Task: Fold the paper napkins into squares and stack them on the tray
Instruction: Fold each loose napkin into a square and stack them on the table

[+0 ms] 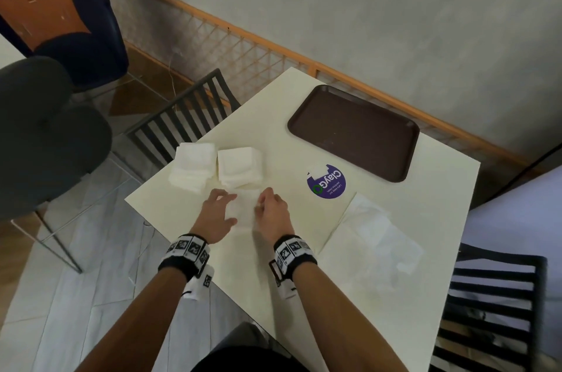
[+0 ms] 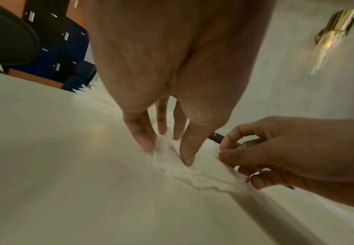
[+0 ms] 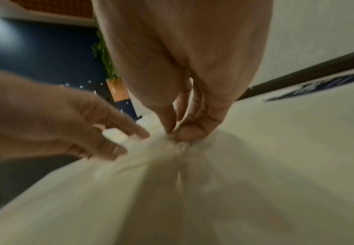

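A single white napkin [image 1: 244, 207] lies on the cream table [image 1: 304, 265] between my hands. My left hand [image 1: 226, 204] presses its left side with straight fingers [image 2: 149, 142]. My right hand [image 1: 263, 201] pinches the napkin's right edge between thumb and fingertips [image 3: 189, 132], and the paper [image 3: 161, 157] bunches into creases there. In the left wrist view the napkin [image 2: 192, 174] is wrinkled between the two hands. Just beyond my hands stand two stacks of white napkins [image 1: 193, 166] [image 1: 240, 169]. The brown tray [image 1: 352, 131] sits bare at the far right of the table.
A round purple sticker [image 1: 327, 181] is on the table between my hands and the tray. A clear plastic wrapper [image 1: 377, 231] lies at the right. Black slatted chairs [image 1: 185, 116] [image 1: 492, 304] stand at the far-left and right edges. An orange railing [image 1: 273, 46] runs behind the table.
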